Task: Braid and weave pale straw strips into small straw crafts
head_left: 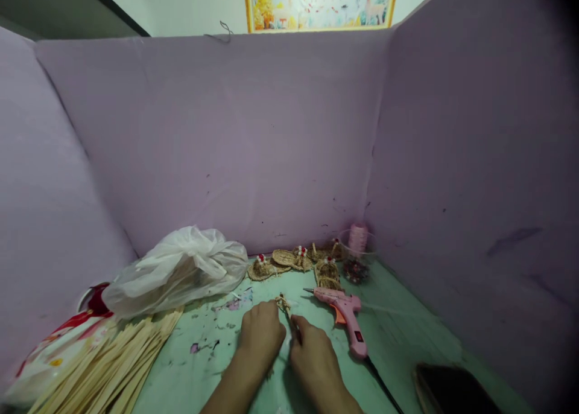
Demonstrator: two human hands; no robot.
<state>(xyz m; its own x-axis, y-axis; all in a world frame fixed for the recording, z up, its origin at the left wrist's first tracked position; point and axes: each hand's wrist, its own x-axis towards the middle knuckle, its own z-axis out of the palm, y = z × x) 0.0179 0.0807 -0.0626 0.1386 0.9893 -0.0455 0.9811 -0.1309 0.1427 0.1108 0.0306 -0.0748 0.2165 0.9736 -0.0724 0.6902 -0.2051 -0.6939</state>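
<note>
My left hand [262, 331] is closed, with its knuckles up, low over the green tabletop. Its fingers grip a small plaited straw piece [282, 302], which sticks out between the two hands. My right hand [313, 349] lies just beside it, thumb and fingers closed on a slim dark tool [295, 328] whose tip points at the straw piece. What kind of tool this is I cannot make out, as the fingers cover most of it. Behind the hands rest several small woven straw slippers [326, 273] with red and white beads.
A pink glue gun [346, 317] lies right of my hands, its black cord running forward. Further back stand a clear cup [368, 245] of beads and a pink thread spool [358, 238]. At left are a plastic bag [181, 272] and flat straw strips [113, 366]. A dark object [452, 390] sits front right.
</note>
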